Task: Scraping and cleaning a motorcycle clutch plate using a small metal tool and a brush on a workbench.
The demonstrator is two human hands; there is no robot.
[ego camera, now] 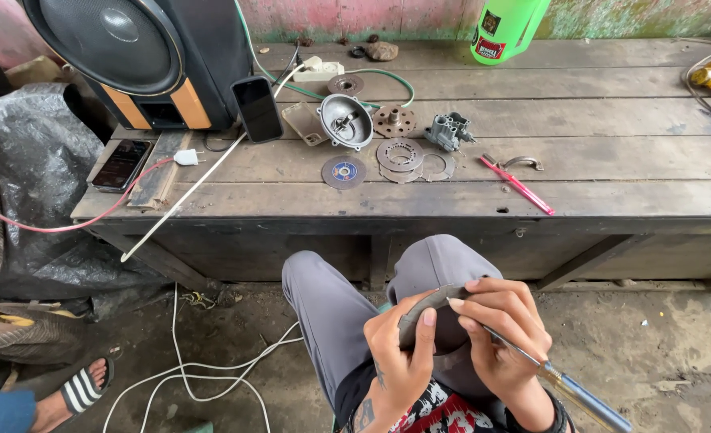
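My left hand (401, 353) grips a thin, curved grey metal piece (429, 305) over my lap. Against that piece my right hand (506, 333) holds a slim tool with a metal shaft and a blue-grey handle (584, 398); its tip is hidden behind my fingers. My knees in grey trousers (323, 301) are below the wooden workbench (612, 196).
On the bench lie a round metal housing (346, 120), flat discs and gaskets (399, 155), a grey cast part (447, 131), a pink tool (518, 184), two phones (257, 108), a black speaker (143, 56) and a green bottle (504, 28). White cables (203, 377) and another person's sandalled foot (75, 393) are on the floor.
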